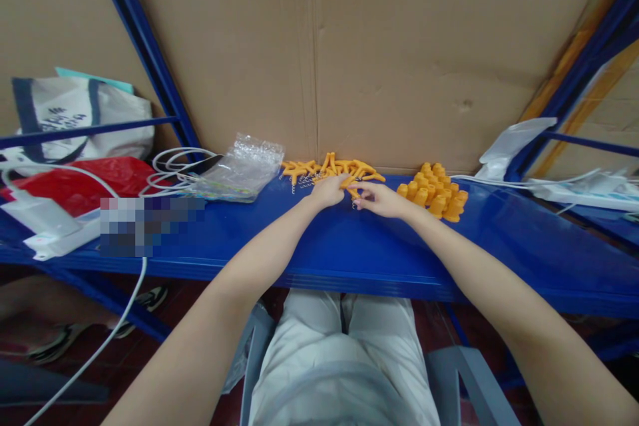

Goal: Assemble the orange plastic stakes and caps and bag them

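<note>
A yellow-orange corkscrew (353,192) with a short metal spiral pointing down is between my hands, just above the blue shelf. My left hand (329,192) is closed on its handle. From the other side, the bent fingers and thumb of my right hand (382,201) close around its lower part, near the spiral; the exact contact is too small to make out. Behind my hands lies a heap of similar corkscrews (295,169), branched handles tangled and spirals showing. Right of my right hand, several orange hollow-looking sleeves (436,192) stand grouped together.
Clear plastic bags (248,166) and coiled white cables (174,170) lie to the left, beside a power strip (64,236) and a red bag (94,180). A cardboard panel (319,46) closes the back. Blue uprights (144,46) frame the shelf (349,253). Another person's leg (40,313) shows lower left.
</note>
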Demonstrator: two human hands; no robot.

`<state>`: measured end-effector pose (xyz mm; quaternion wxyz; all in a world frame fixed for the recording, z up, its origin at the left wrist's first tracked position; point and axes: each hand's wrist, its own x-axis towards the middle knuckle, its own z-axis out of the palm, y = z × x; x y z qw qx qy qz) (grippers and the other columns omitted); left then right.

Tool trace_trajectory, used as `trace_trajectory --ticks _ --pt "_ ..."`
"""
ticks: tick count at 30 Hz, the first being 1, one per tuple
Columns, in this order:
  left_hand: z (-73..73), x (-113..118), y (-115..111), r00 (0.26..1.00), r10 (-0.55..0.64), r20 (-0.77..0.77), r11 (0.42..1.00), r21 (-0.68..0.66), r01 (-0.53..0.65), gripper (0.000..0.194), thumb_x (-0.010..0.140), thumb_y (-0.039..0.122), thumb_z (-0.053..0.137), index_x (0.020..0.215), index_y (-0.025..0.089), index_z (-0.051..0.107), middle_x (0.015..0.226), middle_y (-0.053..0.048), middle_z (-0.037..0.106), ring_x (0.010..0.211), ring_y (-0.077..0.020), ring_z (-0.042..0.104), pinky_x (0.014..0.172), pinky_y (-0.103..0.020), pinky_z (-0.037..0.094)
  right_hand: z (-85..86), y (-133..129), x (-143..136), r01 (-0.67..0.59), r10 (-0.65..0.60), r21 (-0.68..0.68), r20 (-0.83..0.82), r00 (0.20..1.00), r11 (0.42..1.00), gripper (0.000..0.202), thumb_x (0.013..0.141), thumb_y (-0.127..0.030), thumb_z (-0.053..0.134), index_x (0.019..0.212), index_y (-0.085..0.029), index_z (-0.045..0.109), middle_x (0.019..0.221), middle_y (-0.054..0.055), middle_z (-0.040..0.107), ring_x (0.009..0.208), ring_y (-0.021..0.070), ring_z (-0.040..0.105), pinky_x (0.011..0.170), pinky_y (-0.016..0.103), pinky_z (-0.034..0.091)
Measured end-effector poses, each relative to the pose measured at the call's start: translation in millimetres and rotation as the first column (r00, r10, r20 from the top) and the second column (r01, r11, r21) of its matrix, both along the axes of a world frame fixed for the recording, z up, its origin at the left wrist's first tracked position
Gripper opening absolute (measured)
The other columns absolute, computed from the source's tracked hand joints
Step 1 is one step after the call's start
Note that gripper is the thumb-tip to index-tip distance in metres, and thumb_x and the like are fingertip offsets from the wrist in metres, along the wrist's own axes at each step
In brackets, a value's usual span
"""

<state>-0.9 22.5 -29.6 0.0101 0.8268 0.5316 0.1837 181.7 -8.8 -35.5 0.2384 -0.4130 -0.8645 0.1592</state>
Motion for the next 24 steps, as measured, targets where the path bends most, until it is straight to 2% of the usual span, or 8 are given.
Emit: trace_trajectory --ticks 3,6,10,13,15,17,20,24 --pt "2.6 -1 -1 1.0 0.002 0.01 1.0 0.007 -0.002 0.055 0.086 0.013 0.052 0.138 0.026 0.058 0.138 -0.003 0.064 0.127 -0.0215 0.058 0.106 -0.031 0.046 -5.0 -1 -7 -0.017 0.017 0.015 -0.026 1.0 1.0 0.027 0.092 -0.02 0.049 0.111 -0.015 0.067 0.083 0.005 0.074 0.077 0.017 0.07 0.079 0.031 0.053" --pt "4.9 -1 -2 1.0 0.02 0.01 1.0 0.013 -0.02 0.042 0.088 0.016 0.05 0.127 0.025 0.066 0.128 -0.003 0.07 0.122 -0.0212 0.062 0.102 -0.03 0.049 -3.6 -4 -8 0.063 -0.065 0.074 0.027 0.998 0.995 0.022 0.093 -0.019 0.048 0.101 -0.017 0.069 0.087 0.005 0.075 0.083 0.0176 0.071 0.082 0.031 0.052" --pt "7.2 -1 -2 0.996 0.085 0.016 0.996 0.016 -0.085 0.038 0.093 0.02 0.048 0.127 0.021 0.066 0.116 -0.007 0.073 0.112 -0.0219 0.067 0.098 -0.031 0.051 0.1 -6 -5 0.328 -0.366 0.218 0.165 0.916 0.919 0.029 0.097 -0.031 0.046 0.114 -0.022 0.068 0.108 0.008 0.075 0.104 0.0242 0.07 0.091 0.037 0.051" --pt "7.8 -2 -1 0.998 0.067 0.002 0.997 0.022 -0.067 0.037 0.094 0.02 0.048 0.126 0.02 0.066 0.112 -0.007 0.074 0.109 -0.0212 0.068 0.098 -0.03 0.051 -1.2 -4 0 0.441 -0.49 0.218 0.296 0.82 0.87 0.05 0.096 -0.045 0.049 0.139 -0.019 0.054 0.131 0.014 0.067 0.124 0.0323 0.061 0.101 0.048 0.046" --pt "6.9 -1 0 0.999 0.027 -0.032 0.999 0.022 -0.026 0.035 0.093 0.02 0.048 0.121 0.019 0.069 0.111 -0.007 0.074 0.108 -0.021 0.068 0.097 -0.03 0.051 -3.9 -2 3 0.459 -0.488 0.17 0.375 0.788 0.872 0.063 0.097 -0.051 0.048 0.149 -0.016 0.042 0.142 0.018 0.058 0.133 0.0347 0.053 0.106 0.052 0.042" --pt "4.3 0 2 0.997 -0.044 -0.056 0.999 0.025 0.045 0.033 0.092 0.019 0.049 0.117 0.018 0.071 0.112 -0.007 0.073 0.109 -0.021 0.067 0.098 -0.03 0.051 -6.8 1 6 0.447 -0.454 0.12 0.415 0.789 0.887 0.064 0.099 -0.051 0.042 0.152 -0.015 0.037 0.148 0.018 0.052 0.137 0.0329 0.049 0.11 0.05 0.04" --pt "-2.5 3 4 0.977 -0.197 -0.077 0.979 0.04 0.201 0.029 0.092 0.022 0.051 0.112 0.018 0.072 0.118 -0.007 0.071 0.114 -0.0199 0.064 0.104 -0.031 0.047 -9.7 7 8 0.401 -0.393 0.074 0.426 0.815 0.913 0.062 0.101 -0.047 0.038 0.152 -0.011 0.037 0.153 0.02 0.046 0.141 0.0304 0.045 0.113 0.045 0.039" --pt "-12.0 7 8 0.936 -0.342 -0.08 0.939 0.012 0.344 0.03 0.095 0.025 0.051 0.118 0.017 0.069 0.128 -0.01 0.068 0.12 -0.0192 0.06 0.108 -0.032 0.043 -12.2 12 13 0.342 -0.34 0.071 0.406 0.848 0.937 0.056 0.101 -0.041 0.041 0.149 -0.013 0.042 0.153 0.019 0.046 0.14 0.0296 0.046 0.113 0.046 0.039"
